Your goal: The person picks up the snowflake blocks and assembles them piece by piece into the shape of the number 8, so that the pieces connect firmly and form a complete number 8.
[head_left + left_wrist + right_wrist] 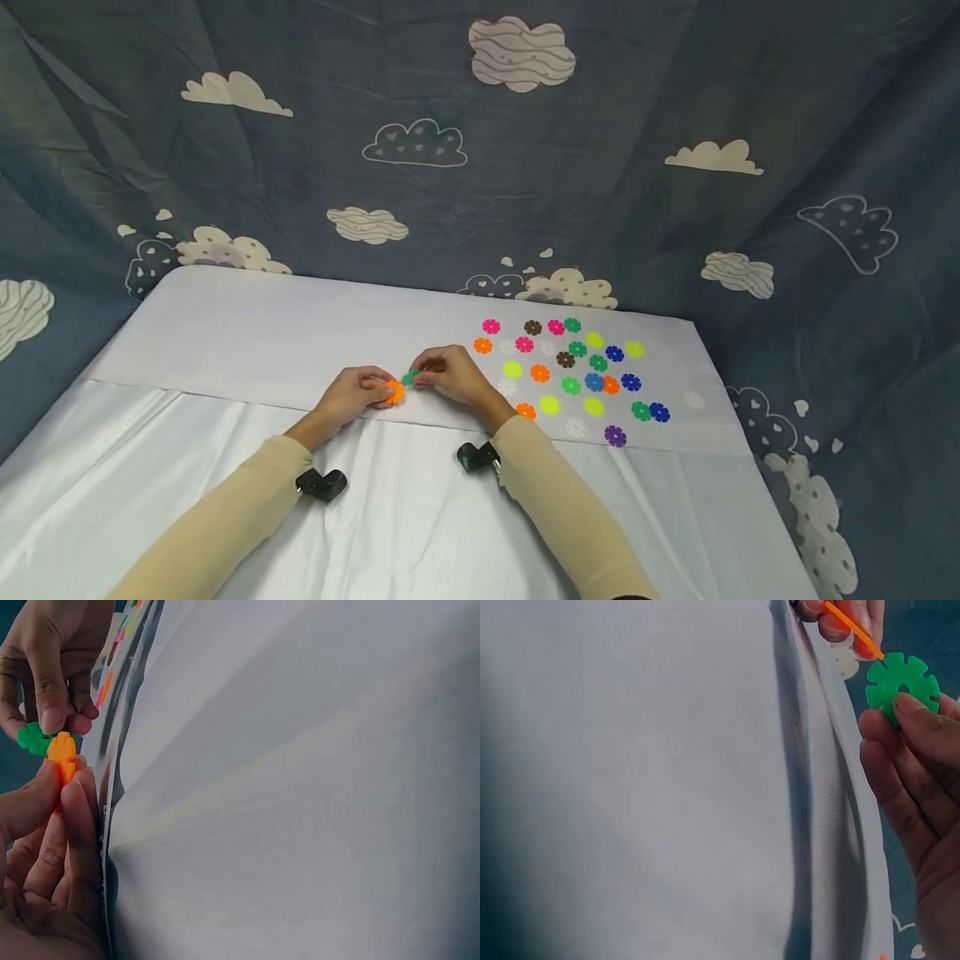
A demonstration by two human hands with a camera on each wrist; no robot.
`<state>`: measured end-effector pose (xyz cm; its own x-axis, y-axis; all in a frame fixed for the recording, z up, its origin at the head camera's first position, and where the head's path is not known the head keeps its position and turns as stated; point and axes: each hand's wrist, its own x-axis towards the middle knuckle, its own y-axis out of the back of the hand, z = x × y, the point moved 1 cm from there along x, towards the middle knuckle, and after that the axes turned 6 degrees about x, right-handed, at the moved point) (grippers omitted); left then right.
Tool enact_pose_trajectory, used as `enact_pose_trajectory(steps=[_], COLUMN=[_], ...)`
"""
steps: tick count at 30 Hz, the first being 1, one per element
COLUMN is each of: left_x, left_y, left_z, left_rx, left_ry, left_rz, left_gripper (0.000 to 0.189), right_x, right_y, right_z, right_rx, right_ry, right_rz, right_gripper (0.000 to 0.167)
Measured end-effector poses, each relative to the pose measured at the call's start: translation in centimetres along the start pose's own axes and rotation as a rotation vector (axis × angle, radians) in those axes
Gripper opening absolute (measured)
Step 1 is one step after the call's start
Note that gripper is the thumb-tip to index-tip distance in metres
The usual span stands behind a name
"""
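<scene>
While the head view spreads out the dark cloth [600,208] with its pale clouds, my wrist views catch only strips of it. Below it, the white table [247,333] stretches before me, and only the head view shows both beige sleeves [217,508] at length. Loose discs [571,386] lie scattered to my right; the left wrist view gives just a few coloured edges of them. My left hand [352,393] pinches the orange disc [61,754], thumb and fingers closed to its thickness; my right hand [453,372] pinches the green disc [898,671] likewise. These 2 meet between my hands, left of the loose ones. From the right wrist I see green's notches face-on and orange edge-on at its rim; whether 1 is slotted into the other I cannot tell.
</scene>
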<state>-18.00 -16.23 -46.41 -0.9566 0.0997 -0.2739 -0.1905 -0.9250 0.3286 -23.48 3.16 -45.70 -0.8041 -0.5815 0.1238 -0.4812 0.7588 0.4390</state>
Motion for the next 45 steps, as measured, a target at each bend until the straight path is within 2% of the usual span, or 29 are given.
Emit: enact_pose_trajectory(steps=[6, 13, 18, 23, 26, 29, 35, 39, 45], left_x=[0.0, 0.0, -0.1, -0.2, -0.1, 0.1, 0.2, 0.2, 0.5], left_y=[-0.1, -0.2, -0.3, -0.2, -0.1, 0.2, 0.7, 0.6, 0.3], left_z=[-0.2, 0.0, 0.2, 0.2, 0.1, 0.0, 0.2, 0.6, 0.8], left_rx=[-0.001, -0.034, -0.038, -0.031, -0.016, -0.012, -0.007, 0.036, 0.057], left_ry=[0.017, 0.014, -0.005, -0.01, -0.001, -0.006, -0.015, -0.026, -0.038], left_rz=[0.017, 0.033, 0.044, 0.053, 0.028, -0.034, -0.148, -0.157, -0.159], left_gripper=[0.023, 0.022, 0.02, 0.019, 0.02, 0.025, 0.039, 0.045, 0.043], right_x=[0.3, 0.8, 1.3, 1.5, 1.6, 1.7, 2.0, 2.2, 2.2], right_y=[-0.2, -0.2, -0.4, -0.5, -0.3, -0.1, 0.3, 0.5, 0.6], right_z=[-0.3, -0.6, -1.1, -1.2, -1.1, -1.0, -1.2, -1.6, -1.8], right_rx=[0.014, -0.031, -0.043, -0.062, -0.074, -0.07, -0.056, -0.072, -0.088], right_ry=[0.028, 0.084, 0.128, 0.1, 0.064, 0.048, 0.097, 0.112, 0.127], right_rz=[-0.025, -0.019, -0.046, -0.068, -0.091, -0.122, -0.207, -0.237, -0.244], right_gripper=[0.009, 0.005, 0.004, 0.004, 0.004, 0.004, 0.006, 0.006, 0.006])
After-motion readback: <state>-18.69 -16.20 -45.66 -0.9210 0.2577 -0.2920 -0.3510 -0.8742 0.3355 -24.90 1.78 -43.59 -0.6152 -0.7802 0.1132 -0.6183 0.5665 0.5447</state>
